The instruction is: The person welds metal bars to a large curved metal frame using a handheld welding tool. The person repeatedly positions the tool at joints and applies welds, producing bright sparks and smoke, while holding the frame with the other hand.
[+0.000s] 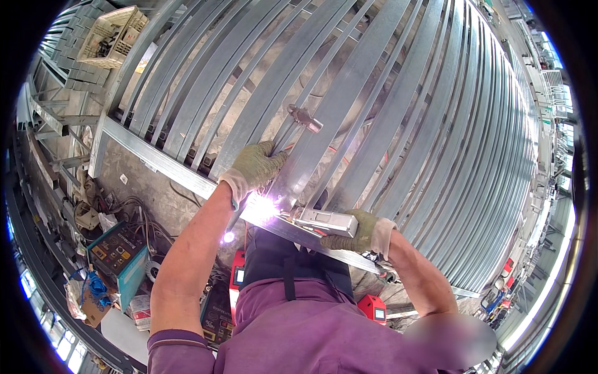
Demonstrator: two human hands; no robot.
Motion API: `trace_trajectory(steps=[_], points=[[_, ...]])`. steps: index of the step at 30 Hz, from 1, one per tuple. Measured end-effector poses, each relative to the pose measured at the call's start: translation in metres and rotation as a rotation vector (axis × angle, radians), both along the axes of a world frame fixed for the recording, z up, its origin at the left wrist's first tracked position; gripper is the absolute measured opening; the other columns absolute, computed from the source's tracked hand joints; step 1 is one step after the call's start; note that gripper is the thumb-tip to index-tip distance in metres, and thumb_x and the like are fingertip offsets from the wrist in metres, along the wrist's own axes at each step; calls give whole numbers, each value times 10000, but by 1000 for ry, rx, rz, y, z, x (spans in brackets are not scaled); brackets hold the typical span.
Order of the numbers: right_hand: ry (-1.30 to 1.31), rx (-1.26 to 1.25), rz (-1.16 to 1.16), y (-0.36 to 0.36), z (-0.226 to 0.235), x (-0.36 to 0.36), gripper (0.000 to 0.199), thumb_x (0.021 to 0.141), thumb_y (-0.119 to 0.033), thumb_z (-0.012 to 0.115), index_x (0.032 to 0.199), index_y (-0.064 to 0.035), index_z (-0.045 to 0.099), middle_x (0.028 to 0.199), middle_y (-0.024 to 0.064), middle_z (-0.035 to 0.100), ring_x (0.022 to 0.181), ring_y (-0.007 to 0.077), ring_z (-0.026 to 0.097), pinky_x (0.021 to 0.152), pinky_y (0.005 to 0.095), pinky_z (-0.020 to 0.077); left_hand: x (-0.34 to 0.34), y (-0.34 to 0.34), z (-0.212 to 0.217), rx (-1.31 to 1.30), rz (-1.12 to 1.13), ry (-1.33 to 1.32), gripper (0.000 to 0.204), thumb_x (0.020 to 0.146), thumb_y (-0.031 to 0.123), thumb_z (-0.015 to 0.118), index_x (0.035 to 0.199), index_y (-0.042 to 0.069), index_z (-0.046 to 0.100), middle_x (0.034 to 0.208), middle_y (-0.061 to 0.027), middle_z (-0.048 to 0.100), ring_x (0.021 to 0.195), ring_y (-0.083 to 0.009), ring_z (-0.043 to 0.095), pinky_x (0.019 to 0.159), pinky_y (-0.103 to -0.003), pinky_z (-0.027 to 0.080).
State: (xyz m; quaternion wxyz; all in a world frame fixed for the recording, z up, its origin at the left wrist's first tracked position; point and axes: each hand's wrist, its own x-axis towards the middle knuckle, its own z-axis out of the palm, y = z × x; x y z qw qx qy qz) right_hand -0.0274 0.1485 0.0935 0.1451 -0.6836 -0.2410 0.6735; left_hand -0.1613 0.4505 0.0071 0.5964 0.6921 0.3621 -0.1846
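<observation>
My left hand (256,167), in a green work glove, is closed around the handle of a hammer. The hammer's worn, brownish head (306,119) lies over the metal slats, and part of the handle is hidden under the glove. In my gloved right hand (360,234) is a boxy white welding gun (326,220), pointing left. Between the hands, a bright welding arc (262,208) glares at the joint of a slat and the near frame rail (163,163). The glare hides the joint and the gun's tip.
Long galvanised slats (355,93) with gaps between them stretch away and right. A teal-sided welding machine (118,254) stands at lower left beside tangled cables. Red machines (372,308) sit near my body. At far left is a yellowish crate (112,37) of metal parts.
</observation>
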Motion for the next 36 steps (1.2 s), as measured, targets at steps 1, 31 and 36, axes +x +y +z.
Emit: trace_trajectory(steps=[1, 31, 36], points=[[3, -3, 1, 1, 2, 1, 733, 865, -545, 938, 1416, -107, 735, 1280, 136, 803, 1177, 281, 765, 1014, 393, 600, 0, -1, -1, 3, 9, -22, 509, 1061, 327, 731, 1333, -102, 698, 945, -217, 789, 784, -284, 783, 687, -421, 602], [48, 17, 32, -11, -3, 4, 760, 884, -604, 896, 1466, -144, 731, 1292, 151, 811, 1183, 307, 768, 1020, 403, 586, -2, 0, -17, 113, -21, -17, 377, 1055, 312, 791, 1207, -31, 763, 968, -124, 782, 858, -212, 704, 797, -400, 562], [52, -4, 9, -19, -10, 3, 736, 885, -562, 916, 1447, -123, 736, 1284, 137, 815, 1168, 274, 767, 1012, 392, 595, -1, -2, -11, 34, 16, 1, 348, 1057, 295, 792, 1185, -28, 771, 943, -104, 775, 842, -195, 699, 779, -389, 561]])
